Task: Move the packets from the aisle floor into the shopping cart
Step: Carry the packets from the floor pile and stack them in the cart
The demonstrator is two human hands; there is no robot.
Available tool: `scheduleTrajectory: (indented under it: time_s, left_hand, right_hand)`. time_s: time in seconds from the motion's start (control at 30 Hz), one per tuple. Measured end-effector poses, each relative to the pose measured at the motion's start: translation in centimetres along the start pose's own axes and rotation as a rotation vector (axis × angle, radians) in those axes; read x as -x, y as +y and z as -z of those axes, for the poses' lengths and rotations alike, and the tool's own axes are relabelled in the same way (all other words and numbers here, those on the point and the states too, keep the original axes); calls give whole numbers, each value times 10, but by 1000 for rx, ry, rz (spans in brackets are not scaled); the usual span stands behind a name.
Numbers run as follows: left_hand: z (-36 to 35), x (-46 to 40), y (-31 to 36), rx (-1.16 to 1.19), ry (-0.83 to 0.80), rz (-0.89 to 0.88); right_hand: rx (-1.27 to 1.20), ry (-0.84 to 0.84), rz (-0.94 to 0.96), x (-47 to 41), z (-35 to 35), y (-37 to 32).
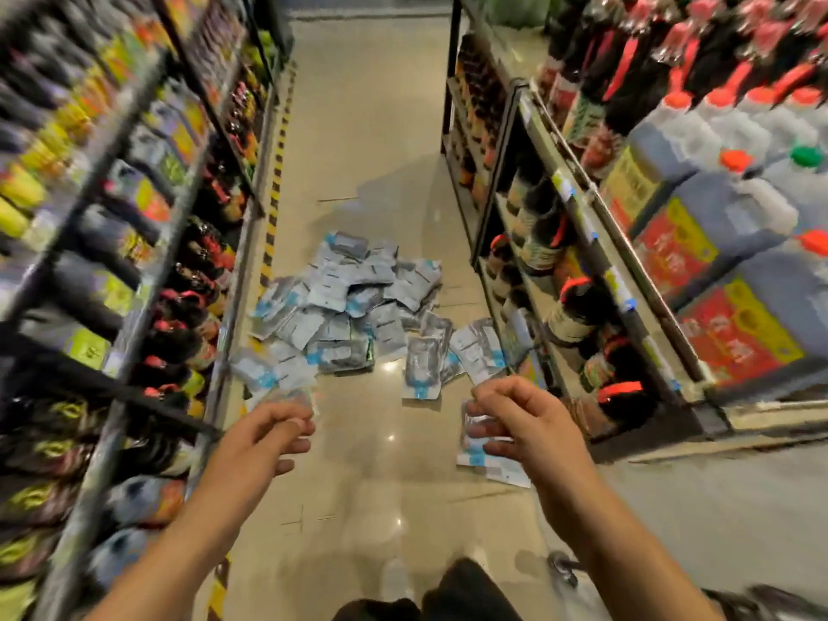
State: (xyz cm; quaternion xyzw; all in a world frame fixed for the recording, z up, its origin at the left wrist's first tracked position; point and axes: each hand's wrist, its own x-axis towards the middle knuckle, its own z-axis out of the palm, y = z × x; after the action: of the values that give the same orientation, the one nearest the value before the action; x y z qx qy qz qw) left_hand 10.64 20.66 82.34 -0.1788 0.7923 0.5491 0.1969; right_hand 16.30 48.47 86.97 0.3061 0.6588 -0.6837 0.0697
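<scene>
Currently a heap of flat silver-grey foil packets with pale blue print (pixel 354 307) lies on the glossy beige tile aisle floor (pixel 381 141), between two dark metal shelf racks stocked with bottles. Nearer than the heap, the right hand (pixel 524 423) has its fingers curled over one or more packets of the same kind (pixel 481 445); whether these are lifted or resting on the tiles I cannot tell. Left of the heap's near edge, the left hand (pixel 264 437) hangs with fingers loosely bent above a blurred packet (pixel 291 398); contact unclear, nothing evidently gripped. Judgement: pick-up step, task early, most packets remain on the floor. Shopping cart not clearly in view; only a small metal part, possibly a caster (pixel 562 569), shows well behind the heap. Next move calls for securing the grip, then turning towards the cart.
</scene>
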Motion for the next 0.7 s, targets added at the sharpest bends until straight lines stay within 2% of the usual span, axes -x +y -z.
scheduleTrajectory:
  time_s: [0.37, 0.7]
  left_hand:
    - [-25, -101, 57, 34, 60, 110]
    - [-46, -202, 135, 15, 33, 176]
  right_hand:
    - [102, -60, -83, -142, -25, -39]
    - [138, -67, -212, -264, -27, -80]
